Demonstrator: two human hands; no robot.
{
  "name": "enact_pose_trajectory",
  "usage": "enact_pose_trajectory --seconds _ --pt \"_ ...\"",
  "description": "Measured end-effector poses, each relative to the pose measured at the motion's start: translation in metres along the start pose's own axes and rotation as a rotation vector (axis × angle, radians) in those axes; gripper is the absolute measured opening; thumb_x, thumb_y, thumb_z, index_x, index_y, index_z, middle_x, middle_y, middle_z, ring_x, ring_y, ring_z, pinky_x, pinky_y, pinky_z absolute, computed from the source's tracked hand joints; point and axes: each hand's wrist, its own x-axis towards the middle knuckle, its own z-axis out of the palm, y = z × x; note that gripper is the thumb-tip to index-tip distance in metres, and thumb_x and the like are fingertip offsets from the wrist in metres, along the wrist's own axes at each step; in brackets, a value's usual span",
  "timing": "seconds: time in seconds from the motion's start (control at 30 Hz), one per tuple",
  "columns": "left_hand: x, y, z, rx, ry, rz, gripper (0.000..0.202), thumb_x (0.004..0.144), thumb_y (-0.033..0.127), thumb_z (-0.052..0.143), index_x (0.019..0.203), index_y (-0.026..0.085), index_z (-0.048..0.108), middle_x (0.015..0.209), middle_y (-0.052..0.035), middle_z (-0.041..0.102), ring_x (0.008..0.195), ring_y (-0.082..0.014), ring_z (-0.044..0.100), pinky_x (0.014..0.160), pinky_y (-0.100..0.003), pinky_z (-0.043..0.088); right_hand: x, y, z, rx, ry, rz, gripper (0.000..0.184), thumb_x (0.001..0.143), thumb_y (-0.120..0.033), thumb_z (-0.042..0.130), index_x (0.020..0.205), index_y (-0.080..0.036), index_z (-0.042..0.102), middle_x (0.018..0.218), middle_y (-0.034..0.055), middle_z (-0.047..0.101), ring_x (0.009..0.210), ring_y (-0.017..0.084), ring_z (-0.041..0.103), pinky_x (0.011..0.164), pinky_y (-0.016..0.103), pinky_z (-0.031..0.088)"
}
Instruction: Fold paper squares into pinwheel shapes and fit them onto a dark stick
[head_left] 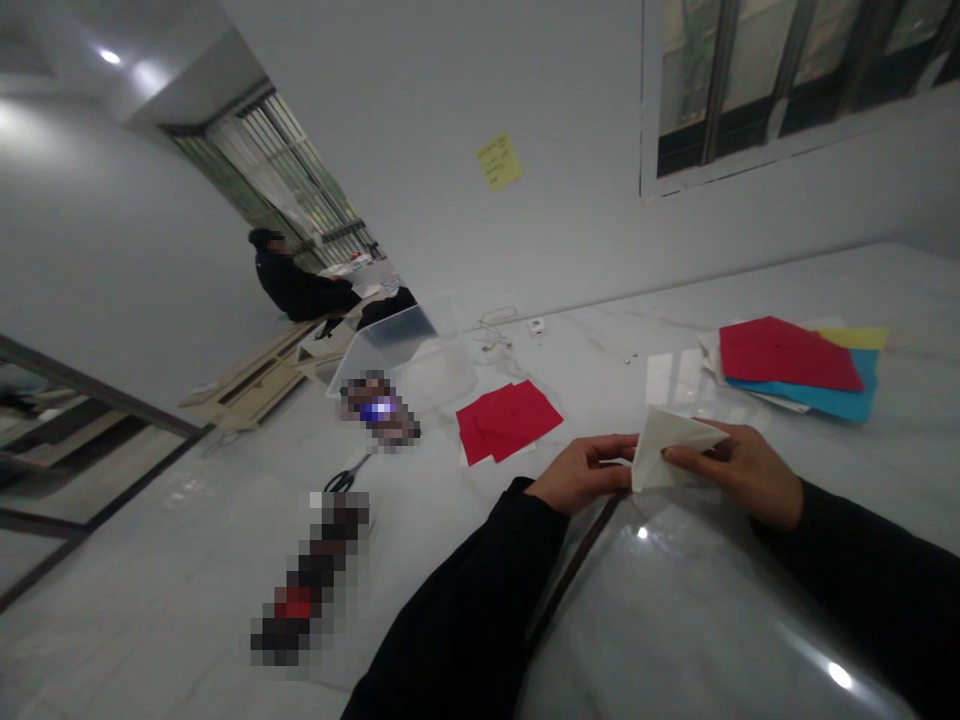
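Observation:
Both my hands hold a folded white sheet of paper (667,445) just above the glossy white table (675,620). My left hand (581,475) pinches its left edge with closed fingers. My right hand (739,468) grips the paper's right side, thumb on top and fingers curled under. The paper is folded into a pointed, triangle-like shape. Black sleeves cover both my arms.
Red folded paper (506,420) lies left of my hands. A stack of red, blue and yellow sheets (802,365) lies at the right. Scissors (346,478) and a clear plastic box (405,350) lie further left. A person in dark clothes (296,280) sits far back.

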Motion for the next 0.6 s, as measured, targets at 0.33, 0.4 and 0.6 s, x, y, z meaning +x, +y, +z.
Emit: enact_pose_trajectory --seconds 0.33,0.4,0.6 --pt "0.0037 -0.0052 0.0003 -0.06 0.013 -0.02 0.062 0.067 0.029 0.084 0.126 0.021 0.067 0.112 -0.0106 0.069 0.075 -0.0131 0.062 0.075 -0.029 0.047 0.0032 0.0019 -0.003 0.028 0.004 0.049 0.046 0.073 -0.057 0.076 0.096 -0.017 0.072 0.089 0.0065 0.077 0.081 0.027 0.07 0.072 0.037 0.056" --pt "0.0041 -0.0053 -0.0006 -0.072 0.017 -0.023 0.064 0.066 0.029 0.085 0.126 0.021 0.067 0.112 -0.0106 0.069 0.077 -0.0137 0.062 0.076 -0.029 0.047 0.0036 0.0041 -0.0031 0.056 -0.017 0.044 0.045 0.073 -0.056 0.076 0.097 -0.018 0.072 0.09 0.0063 0.077 0.081 0.027 0.07 0.073 0.037 0.055" --pt "0.0016 -0.0022 -0.0011 -0.085 -0.009 -0.025 0.06 0.066 0.029 0.085 0.122 0.02 0.069 0.108 -0.0099 0.068 0.071 -0.012 0.06 0.073 -0.029 0.045 0.0043 0.0056 -0.0053 0.029 -0.008 0.024 0.046 0.071 -0.058 0.077 0.095 -0.019 0.074 0.089 0.0056 0.077 0.081 0.027 0.07 0.074 0.037 0.054"
